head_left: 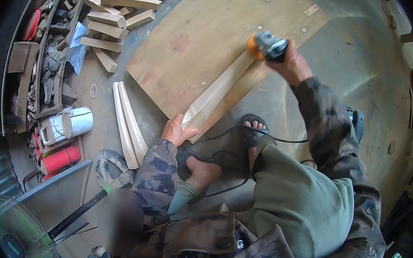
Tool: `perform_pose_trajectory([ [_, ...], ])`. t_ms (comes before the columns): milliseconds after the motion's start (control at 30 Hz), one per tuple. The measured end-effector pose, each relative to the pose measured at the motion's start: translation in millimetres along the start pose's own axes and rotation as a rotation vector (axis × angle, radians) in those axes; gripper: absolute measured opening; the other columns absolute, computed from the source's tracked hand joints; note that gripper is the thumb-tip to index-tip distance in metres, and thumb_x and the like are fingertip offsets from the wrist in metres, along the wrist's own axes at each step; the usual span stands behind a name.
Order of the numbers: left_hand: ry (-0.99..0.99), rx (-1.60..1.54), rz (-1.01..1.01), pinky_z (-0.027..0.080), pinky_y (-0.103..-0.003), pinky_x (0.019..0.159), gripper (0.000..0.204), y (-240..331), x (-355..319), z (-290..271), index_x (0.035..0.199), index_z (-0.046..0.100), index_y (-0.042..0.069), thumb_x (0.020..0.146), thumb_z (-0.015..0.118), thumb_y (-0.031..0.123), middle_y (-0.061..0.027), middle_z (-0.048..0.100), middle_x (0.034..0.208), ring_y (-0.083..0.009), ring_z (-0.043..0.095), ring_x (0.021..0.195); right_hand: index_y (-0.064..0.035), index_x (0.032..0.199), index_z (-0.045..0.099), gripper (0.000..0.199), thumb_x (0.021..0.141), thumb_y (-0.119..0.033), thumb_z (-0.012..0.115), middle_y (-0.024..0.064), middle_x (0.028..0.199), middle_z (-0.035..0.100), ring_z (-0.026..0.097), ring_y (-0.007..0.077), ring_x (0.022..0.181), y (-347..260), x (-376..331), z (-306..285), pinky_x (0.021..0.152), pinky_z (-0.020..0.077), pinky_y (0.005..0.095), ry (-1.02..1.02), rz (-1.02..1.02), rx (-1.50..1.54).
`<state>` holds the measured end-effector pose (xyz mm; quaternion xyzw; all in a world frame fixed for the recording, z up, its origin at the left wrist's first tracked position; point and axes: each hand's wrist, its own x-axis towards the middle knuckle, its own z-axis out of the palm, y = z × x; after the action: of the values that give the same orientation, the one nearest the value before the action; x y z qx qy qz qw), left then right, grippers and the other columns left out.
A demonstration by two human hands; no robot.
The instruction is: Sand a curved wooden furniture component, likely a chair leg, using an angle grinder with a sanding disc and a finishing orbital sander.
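Note:
A long, pale, tapered wooden leg [216, 94] lies slantwise across a plywood board [191, 33]. My left hand [177, 130] is closed around its near end, pressing it against the board's edge. In my right hand [294, 65] is an angle grinder [274, 46], gripped by its body. The grinder's orange disc [255, 48] is at the far end of the leg; whether it touches the wood I cannot tell. Two more tapered legs [129, 126] lie side by side on the floor, left of my left hand.
Several wooden pieces [104, 29] are piled at the upper left beside a cluttered rack [48, 64]. Nearer stand a white bucket [77, 120], a red cylinder [60, 158] and a fan [17, 232]. A black cord [285, 139] runs past my sandalled foot [254, 126].

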<state>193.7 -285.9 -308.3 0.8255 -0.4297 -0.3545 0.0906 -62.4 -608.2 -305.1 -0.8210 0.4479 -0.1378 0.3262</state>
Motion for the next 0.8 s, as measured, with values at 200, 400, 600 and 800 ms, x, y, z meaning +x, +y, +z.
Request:
perform_pose_trajectory([
  [200, -0.073, -0.024, -0.035, 0.050, -0.037, 0.087, 0.067, -7.0, 6.0, -7.5, 0.113, 0.059, -0.002, 0.064, 0.083, 0.037, -0.0199, 0.068, 0.104, -0.0301, 0.066, 0.099, 0.0002, 0.113, 0.040, 0.066, 0.073, -0.038, 0.077, 0.0280, 0.096, 0.064, 0.063, 0.0430, 0.091, 3.9, -5.0, 0.2, 0.076, 0.0508, 0.0463, 0.048, 0.008, 0.121],
  [400, -0.221, -0.098, -0.079, 0.050, -0.035, 0.088, 0.070, -21.7, 20.4, -17.9, 0.117, 0.061, 0.001, 0.062, 0.085, 0.037, -0.0146, 0.069, 0.106, -0.0240, 0.066, 0.099, -0.0053, 0.130, 0.034, 0.074, 0.073, -0.025, 0.076, 0.0273, 0.095, 0.061, 0.062, 0.0436, 0.089, -85.8, -96.3, 62.4, 0.074, 0.0500, 0.0480, -0.385, -0.161, 0.203],
  [600, -0.247, -0.141, -0.076, 0.050, -0.035, 0.089, 0.069, -12.9, 19.3, -22.0, 0.117, 0.062, 0.001, 0.063, 0.086, 0.036, -0.0144, 0.069, 0.105, -0.0238, 0.066, 0.099, -0.0069, 0.121, 0.037, 0.064, 0.075, -0.030, 0.074, 0.0243, 0.090, 0.062, 0.064, 0.0431, 0.081, -65.9, -80.9, 50.2, 0.068, 0.0515, 0.0492, -0.297, -0.119, 0.142],
  [800, -0.231, -0.154, -0.048, 0.049, -0.034, 0.089, 0.072, -26.3, 26.2, -13.2, 0.117, 0.061, -0.002, 0.061, 0.088, 0.035, -0.0158, 0.069, 0.105, -0.0239, 0.066, 0.098, -0.0001, 0.108, 0.039, 0.064, 0.072, -0.037, 0.077, 0.0295, 0.099, 0.063, 0.063, 0.0416, 0.095, 13.3, 16.8, -14.0, 0.076, 0.0513, 0.0479, 0.074, 0.075, 0.021],
])
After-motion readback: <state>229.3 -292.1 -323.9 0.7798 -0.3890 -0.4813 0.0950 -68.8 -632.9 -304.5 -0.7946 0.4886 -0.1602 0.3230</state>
